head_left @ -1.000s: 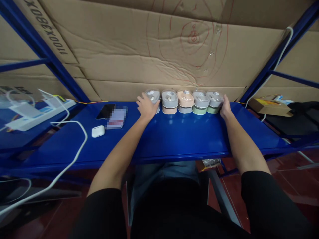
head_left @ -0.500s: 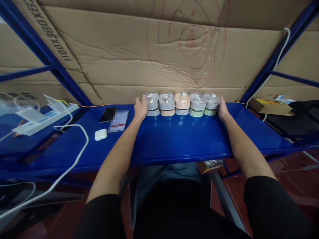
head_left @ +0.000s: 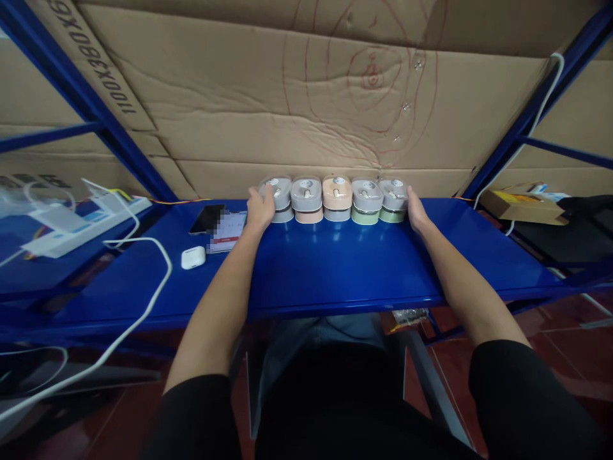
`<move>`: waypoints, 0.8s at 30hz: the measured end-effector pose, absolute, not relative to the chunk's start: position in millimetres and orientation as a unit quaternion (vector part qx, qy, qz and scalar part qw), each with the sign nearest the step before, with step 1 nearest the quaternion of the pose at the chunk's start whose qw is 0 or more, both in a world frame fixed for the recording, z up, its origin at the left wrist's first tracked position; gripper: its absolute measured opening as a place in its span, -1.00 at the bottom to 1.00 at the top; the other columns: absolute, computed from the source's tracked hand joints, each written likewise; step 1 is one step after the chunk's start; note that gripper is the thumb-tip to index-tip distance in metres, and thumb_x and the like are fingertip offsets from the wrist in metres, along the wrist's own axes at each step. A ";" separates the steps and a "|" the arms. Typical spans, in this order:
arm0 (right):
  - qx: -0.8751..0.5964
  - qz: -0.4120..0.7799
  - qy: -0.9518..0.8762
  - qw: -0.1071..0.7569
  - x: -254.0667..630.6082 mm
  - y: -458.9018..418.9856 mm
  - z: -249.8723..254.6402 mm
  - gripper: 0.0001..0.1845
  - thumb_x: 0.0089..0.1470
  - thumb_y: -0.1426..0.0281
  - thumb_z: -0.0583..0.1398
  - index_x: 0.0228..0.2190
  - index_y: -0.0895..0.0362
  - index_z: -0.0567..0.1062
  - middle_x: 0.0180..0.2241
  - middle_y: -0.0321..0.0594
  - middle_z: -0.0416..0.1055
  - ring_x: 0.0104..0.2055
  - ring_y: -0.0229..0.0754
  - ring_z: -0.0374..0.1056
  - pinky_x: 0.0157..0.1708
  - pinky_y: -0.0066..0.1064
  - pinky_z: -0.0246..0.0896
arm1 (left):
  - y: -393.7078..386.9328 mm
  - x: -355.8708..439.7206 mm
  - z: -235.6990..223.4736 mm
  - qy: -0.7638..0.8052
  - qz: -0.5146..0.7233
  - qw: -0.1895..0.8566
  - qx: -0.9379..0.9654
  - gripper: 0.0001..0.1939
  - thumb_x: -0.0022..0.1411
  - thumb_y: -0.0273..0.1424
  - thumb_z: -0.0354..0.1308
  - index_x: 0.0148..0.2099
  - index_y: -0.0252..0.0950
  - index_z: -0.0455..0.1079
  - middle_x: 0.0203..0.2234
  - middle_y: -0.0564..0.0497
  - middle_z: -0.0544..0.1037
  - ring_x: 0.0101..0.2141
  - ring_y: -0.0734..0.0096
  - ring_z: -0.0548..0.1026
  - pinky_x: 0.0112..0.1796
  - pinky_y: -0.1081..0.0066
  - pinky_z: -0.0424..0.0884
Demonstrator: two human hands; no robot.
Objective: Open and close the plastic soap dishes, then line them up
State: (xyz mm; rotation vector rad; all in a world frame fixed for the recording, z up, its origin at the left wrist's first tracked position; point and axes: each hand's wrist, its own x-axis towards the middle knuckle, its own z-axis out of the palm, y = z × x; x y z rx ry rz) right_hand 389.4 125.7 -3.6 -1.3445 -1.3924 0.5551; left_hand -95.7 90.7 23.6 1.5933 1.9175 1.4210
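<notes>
A row of small plastic cases (head_left: 335, 198), stacked two high in grey, peach and green with clear lids, stands at the back of the blue shelf (head_left: 335, 268) against the cardboard. My left hand (head_left: 260, 211) is curled round the row's left end, fingers over the grey top case. My right hand (head_left: 416, 212) presses flat against the right end, beside the green case. The row is squeezed between both hands.
A dark phone (head_left: 207, 218) and a card (head_left: 227, 230) lie just left of my left hand, with a white earbud case (head_left: 193, 257) nearer the front. A white power strip (head_left: 81, 223) and cable (head_left: 143, 300) lie far left. A brown box (head_left: 522, 206) sits right.
The row of cases has slid left along the shelf between my hands, closer to the phone and card. My left hand went from resting on the end case to gripping its side.
</notes>
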 end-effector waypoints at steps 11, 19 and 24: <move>-0.657 0.032 -0.595 0.463 374.4 113.5 6.6 0.32 -0.17 -0.15 0.52 0.44 0.27 0.31 0.43 0.45 0.33 0.51 0.52 0.26 0.46 0.31 0.23 | 73.8 -71.8 30.9 0.679 0.485 -0.014 0.552 -0.13 0.56 0.02 0.06 0.61 -0.53 0.09 0.46 -0.70 0.30 0.53 -0.53 0.26 0.47 -0.40 0.16; -0.640 -0.025 -0.586 0.497 379.5 110.2 14.9 0.03 -0.09 -0.08 0.43 0.32 0.13 0.41 0.32 0.27 0.52 0.38 0.47 0.43 0.40 0.39 0.28 | 52.3 -45.3 46.1 0.536 0.483 -0.131 0.679 -0.20 0.53 0.05 0.15 0.53 -0.42 0.24 0.52 -0.60 0.26 0.55 -0.51 0.19 0.51 -0.37 0.07; -0.583 -0.052 -0.578 0.568 385.1 96.9 38.0 -0.02 -0.01 -0.11 0.37 0.33 0.09 0.39 0.25 0.16 0.57 0.29 0.38 0.52 0.35 0.41 0.37 | 30.8 -28.1 44.0 0.408 0.458 -0.129 0.780 -0.39 0.51 -0.05 0.21 0.40 -0.32 0.37 0.40 -0.46 0.46 0.43 -0.36 0.41 0.45 -0.28 0.28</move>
